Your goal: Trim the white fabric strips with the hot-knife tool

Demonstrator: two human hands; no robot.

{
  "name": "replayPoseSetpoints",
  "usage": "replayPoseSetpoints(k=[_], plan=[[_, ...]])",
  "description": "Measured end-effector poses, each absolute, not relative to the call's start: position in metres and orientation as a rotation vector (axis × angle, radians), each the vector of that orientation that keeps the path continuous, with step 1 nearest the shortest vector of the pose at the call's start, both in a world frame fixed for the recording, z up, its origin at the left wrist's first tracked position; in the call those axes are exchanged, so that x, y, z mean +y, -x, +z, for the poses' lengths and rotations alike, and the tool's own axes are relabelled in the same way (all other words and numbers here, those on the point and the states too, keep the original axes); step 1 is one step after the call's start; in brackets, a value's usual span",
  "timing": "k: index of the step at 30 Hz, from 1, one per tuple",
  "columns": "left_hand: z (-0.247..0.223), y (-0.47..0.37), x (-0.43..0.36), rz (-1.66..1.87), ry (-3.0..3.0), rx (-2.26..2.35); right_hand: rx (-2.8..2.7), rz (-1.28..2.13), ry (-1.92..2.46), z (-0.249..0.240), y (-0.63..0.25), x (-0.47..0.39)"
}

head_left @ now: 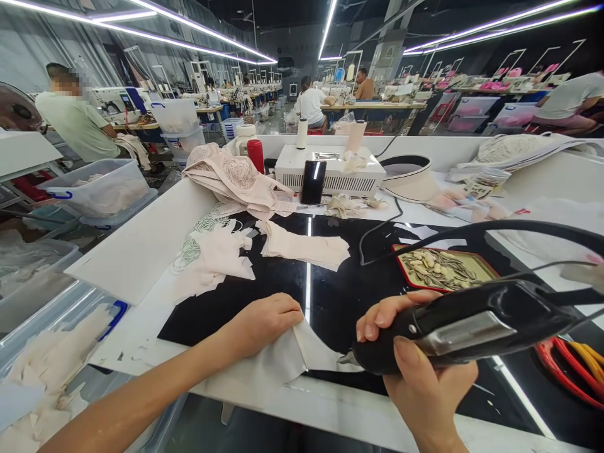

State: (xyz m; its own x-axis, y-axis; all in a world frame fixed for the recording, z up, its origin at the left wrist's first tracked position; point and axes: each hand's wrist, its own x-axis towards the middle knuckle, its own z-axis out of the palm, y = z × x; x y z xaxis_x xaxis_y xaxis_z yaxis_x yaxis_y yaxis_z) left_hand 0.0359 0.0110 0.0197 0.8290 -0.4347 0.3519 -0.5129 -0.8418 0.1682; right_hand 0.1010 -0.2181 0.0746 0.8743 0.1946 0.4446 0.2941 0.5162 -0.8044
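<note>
A bin (56, 358) of cream scraps is standing to the left of the glossy black board (333, 305), lower than it. A tangle of green cord (191, 248) is lying at the board's left edge, and pale cut pieces (217, 255) are spilling over that same edge. Beyond the board's far left corner, pink lace-trimmed garment pieces (236, 173) are resting in a heap, with a red bottle (255, 155) standing just behind them. A stack of cream strips (304, 246) is lying on the board's far part, left of its middle. Beyond the far edge, a phone (313, 182) is propping upright against a white vented box (330, 170); a pale visor (415, 179) is sitting farther right along that edge. A red-rimmed tray (488, 270) of seeds is taking up space on the board's right part, close beyond the tool, while red and orange cords (569, 363) are looping at the right end.

At the board's near edge, left of its middle, the left hand (267, 324) is keeping its fingers bunched on cream fabric (278, 365), which is draping over that edge; whether it is pinching or only pressing, I cannot tell. Over the near right part, the right hand (427, 390) is wrapping snugly around a black handheld tool (472, 324), whose metal tip (349, 358) is meeting the fabric's right end.
</note>
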Motion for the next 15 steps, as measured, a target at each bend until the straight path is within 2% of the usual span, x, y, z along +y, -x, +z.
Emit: replayPoseSetpoints(k=[15], plan=[[0.013,-0.020,0.009,0.431,-2.722,-0.674,-0.474,-0.108,1.018,0.089,-0.106,-0.196]])
